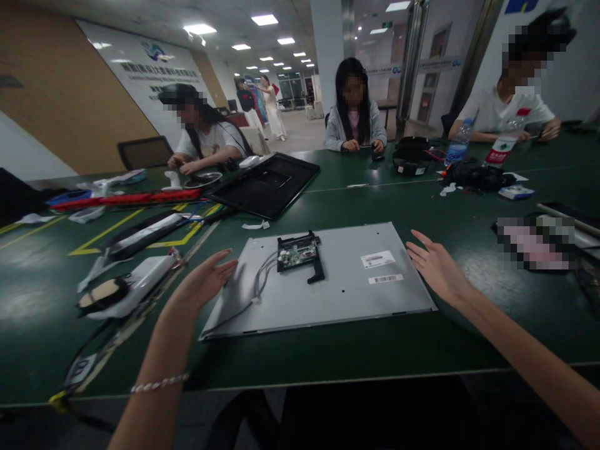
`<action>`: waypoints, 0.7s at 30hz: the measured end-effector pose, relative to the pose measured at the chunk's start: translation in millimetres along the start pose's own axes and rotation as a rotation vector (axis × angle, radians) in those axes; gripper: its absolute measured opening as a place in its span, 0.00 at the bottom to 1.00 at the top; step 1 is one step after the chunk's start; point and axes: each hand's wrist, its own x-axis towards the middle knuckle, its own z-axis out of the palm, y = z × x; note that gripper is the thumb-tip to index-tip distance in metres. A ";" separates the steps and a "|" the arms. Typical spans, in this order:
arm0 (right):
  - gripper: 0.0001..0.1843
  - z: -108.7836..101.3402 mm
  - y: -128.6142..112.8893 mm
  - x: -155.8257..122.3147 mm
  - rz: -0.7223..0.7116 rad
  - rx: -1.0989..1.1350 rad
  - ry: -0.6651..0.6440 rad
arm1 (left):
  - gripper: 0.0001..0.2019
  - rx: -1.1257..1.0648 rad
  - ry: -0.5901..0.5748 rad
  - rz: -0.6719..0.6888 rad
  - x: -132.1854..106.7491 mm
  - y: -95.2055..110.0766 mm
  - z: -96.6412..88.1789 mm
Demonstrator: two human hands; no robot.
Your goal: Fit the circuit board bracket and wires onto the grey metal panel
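Observation:
A grey metal display panel [347, 294] lies flat on the green table [328, 356] in front of me. A small green circuit board [296, 255] in a black bracket sits near its top middle, with thin grey wires [262, 275] running off to the left. Two white labels [377, 259] are stuck right of the board. My left hand [206, 281] is open, fingers stretched, just beside the panel's left edge. My right hand [434, 265] is open too, close to the panel's right edge. Neither hand holds anything.
A black monitor back cover [267, 184] lies behind the panel. White and black tools [131, 284] and a red bar [126, 199] lie at the left. Three people sit at the table's far side, with bottles [458, 145] and black gear [473, 176] at the right.

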 end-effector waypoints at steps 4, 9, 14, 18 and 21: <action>0.41 -19.7 0.9 -8.4 0.014 -0.038 0.041 | 0.32 -0.390 -0.026 -0.100 -15.5 21.4 18.3; 0.39 -48.4 5.0 -11.6 0.053 0.056 0.060 | 0.32 -0.386 0.014 -0.014 -31.2 38.8 42.8; 0.39 -71.0 11.2 -11.9 0.068 0.047 0.104 | 0.33 -0.354 -0.029 0.061 -43.3 55.0 69.6; 0.41 -77.5 7.6 -13.3 0.089 -0.105 0.158 | 0.35 -0.256 -0.057 0.098 -55.5 69.9 89.8; 0.40 -79.5 2.0 -10.9 0.109 -0.400 0.168 | 0.37 -0.159 -0.061 0.112 -63.2 76.8 103.4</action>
